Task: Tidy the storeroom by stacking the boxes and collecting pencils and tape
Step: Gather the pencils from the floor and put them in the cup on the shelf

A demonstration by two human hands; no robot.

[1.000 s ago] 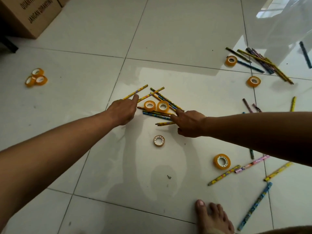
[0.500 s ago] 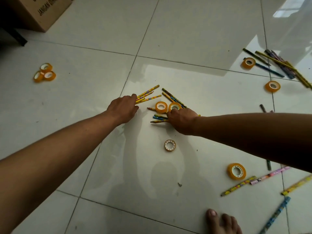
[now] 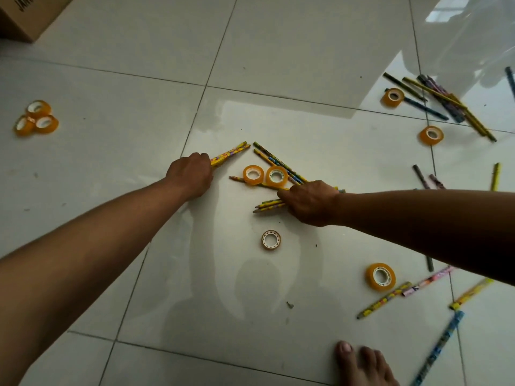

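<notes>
A person crouches over a tiled floor [image 3: 292,45]. The left hand [image 3: 191,174] curls its fingers round a few yellow pencils [image 3: 231,154] that stick out past the knuckles. The right hand [image 3: 312,200] gathers more pencils [image 3: 269,205] under bent fingers; two tape rolls [image 3: 264,175] lie just beyond its fingertips. Pencils look light, stiff and apt to roll; bunching them mid-shaft seems safest.

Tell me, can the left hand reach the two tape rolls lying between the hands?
Probably yes: the left hand lies beside the two tape rolls with bare floor between, but its grip already holds yellow pencils.
</notes>
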